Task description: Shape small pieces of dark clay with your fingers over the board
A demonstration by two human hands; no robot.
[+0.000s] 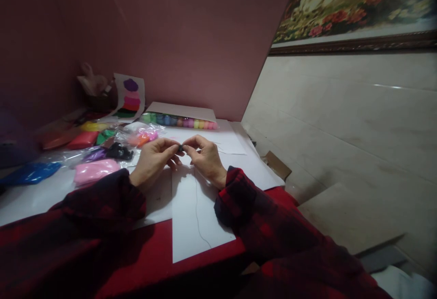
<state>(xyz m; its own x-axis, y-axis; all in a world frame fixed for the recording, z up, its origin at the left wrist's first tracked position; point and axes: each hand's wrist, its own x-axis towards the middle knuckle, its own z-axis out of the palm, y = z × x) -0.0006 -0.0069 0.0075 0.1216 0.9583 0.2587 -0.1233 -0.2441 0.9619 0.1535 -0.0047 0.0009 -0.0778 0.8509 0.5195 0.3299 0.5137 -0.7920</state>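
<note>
1. Left hand (153, 159) and right hand (204, 155): fingertips meet, each grip narrow, pinching a small dark piece (180, 148) above the white sheet (191, 217).
2. Thin wire (200, 226): trails toward 6 o'clock over the sheet.
3. Pink clay bag (94, 170): on the surface at 9 o'clock of the left hand.
4. Box of coloured clay (180, 120): at 12 o'clock.

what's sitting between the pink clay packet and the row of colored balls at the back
In the head view, a clear bag with orange and pink clay lies between the pink clay packet and the row of colored balls.

Both forearms angle inward, left hand (154, 159) and right hand (204, 155) meeting with fingers pinched together.
</note>
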